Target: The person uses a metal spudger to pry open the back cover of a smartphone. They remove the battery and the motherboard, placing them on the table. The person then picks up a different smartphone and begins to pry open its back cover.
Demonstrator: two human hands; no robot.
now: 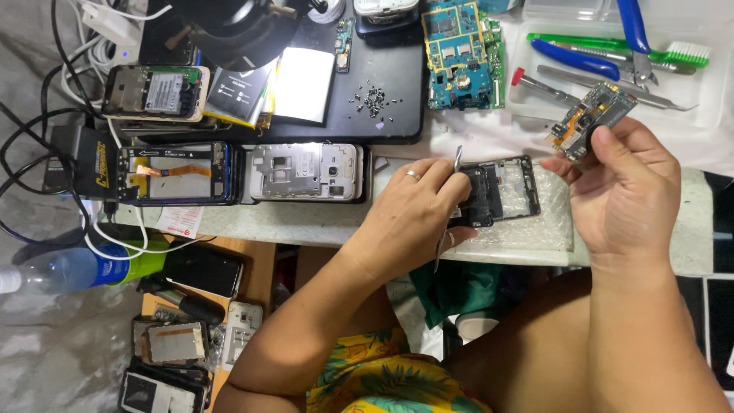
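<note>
Mid-teardown: our left hand (417, 210) pinched tweezers (457, 159) on the black phone frame (505, 191), centre frame; right hand (623, 191) gripped the pulled circuit board (592, 115), upper right. Refitting probably needed careful lining-up.

Pale stone-topped workbench (306, 222) under bright overhead light, wooden shelf (252, 256) beneath its edge, grey concrete floor (53, 344) at left.
</note>
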